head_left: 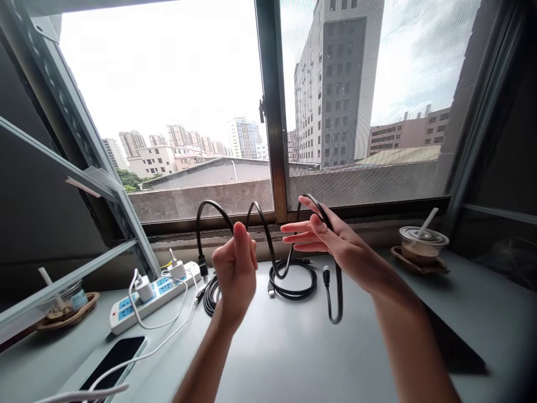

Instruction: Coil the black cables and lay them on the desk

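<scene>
A thick black cable (268,238) hangs in loops between my two hands, above the table. My left hand (237,263) is closed round it, thumb up, with one plug end dangling on the left. The cable passes over my right hand (325,229) between the thumb and index finger; the fingers are spread and point left. Its other end hangs below that hand in a bend, the plug (326,276) turned upward. Behind, a coiled black cable (308,292) lies on the table, and another coil (210,299) is partly hidden by my left hand.
A white power strip (157,294) with chargers and white cords stands left, near a phone (113,361). Lidded cups sit in holders at far left (67,305) and right (422,243). A black flat object (453,341) lies beyond my right forearm. The window (271,112) is behind.
</scene>
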Available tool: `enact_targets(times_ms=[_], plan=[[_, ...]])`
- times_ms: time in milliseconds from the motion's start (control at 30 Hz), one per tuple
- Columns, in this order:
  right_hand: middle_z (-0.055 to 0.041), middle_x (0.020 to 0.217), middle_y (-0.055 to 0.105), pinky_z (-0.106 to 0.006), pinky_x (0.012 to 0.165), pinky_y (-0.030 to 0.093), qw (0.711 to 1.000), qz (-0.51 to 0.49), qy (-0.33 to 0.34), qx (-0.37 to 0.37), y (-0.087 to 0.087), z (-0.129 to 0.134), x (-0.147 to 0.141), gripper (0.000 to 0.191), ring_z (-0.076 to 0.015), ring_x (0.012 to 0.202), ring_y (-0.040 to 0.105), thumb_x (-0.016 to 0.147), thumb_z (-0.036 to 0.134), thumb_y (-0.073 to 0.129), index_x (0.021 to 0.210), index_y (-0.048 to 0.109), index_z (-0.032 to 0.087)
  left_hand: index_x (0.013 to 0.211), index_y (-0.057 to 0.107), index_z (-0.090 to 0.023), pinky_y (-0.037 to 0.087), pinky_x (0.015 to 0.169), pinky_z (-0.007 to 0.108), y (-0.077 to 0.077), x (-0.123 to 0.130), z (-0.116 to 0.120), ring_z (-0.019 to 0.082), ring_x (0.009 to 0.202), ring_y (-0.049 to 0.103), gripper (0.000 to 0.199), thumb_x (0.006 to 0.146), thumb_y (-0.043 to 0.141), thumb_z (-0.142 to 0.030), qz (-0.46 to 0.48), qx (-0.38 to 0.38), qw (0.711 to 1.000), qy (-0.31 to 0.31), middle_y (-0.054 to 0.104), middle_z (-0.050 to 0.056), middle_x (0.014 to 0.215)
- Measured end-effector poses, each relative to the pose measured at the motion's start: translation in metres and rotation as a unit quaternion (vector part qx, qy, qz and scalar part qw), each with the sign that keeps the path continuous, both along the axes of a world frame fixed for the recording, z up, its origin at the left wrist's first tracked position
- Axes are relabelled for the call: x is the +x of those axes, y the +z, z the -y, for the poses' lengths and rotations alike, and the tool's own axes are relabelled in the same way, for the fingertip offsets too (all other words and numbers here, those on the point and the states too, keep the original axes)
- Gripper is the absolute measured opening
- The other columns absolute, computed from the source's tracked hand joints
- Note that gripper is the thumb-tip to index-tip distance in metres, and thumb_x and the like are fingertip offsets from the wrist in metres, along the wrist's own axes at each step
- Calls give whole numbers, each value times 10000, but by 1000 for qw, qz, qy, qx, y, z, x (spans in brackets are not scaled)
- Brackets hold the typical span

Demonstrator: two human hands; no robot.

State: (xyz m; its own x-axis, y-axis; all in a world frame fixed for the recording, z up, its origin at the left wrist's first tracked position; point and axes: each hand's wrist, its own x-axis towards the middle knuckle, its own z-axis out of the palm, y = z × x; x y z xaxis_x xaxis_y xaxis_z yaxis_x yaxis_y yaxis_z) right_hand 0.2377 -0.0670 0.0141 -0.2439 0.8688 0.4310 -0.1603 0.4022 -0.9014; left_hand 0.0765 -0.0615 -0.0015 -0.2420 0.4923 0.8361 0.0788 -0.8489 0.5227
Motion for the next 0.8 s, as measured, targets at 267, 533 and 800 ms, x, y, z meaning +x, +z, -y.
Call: enact_targets(times_ms=[267,533,800], plan=[[-74,1081,649,-361,925,501,998,22,58,28,-2,2,-6,719,-189,949,650,841,492,561,1425,263,197,467,274,-160,128,344,215,-15,22,10,28,340,173,476,895,459,-255,-179,23,983,19,238,-64,374],[-73,1030,656,-289,779,549,997,33,-20,72,-2,-1,-10,785,-194,904,652,717,409,723,1377,375,165,529,207,-184,156,355,195,-16,19,11,40,374,165,386,798,482,-161,-327,6,945,20,198,-76,414],[-62,991,670,-260,747,550,984,57,-110,130,-8,-8,-10,573,-163,860,657,811,312,614,1330,449,134,539,343,-187,250,416,204,-8,19,16,60,367,319,275,764,501,-183,-413,38,905,94,377,-63,398]])
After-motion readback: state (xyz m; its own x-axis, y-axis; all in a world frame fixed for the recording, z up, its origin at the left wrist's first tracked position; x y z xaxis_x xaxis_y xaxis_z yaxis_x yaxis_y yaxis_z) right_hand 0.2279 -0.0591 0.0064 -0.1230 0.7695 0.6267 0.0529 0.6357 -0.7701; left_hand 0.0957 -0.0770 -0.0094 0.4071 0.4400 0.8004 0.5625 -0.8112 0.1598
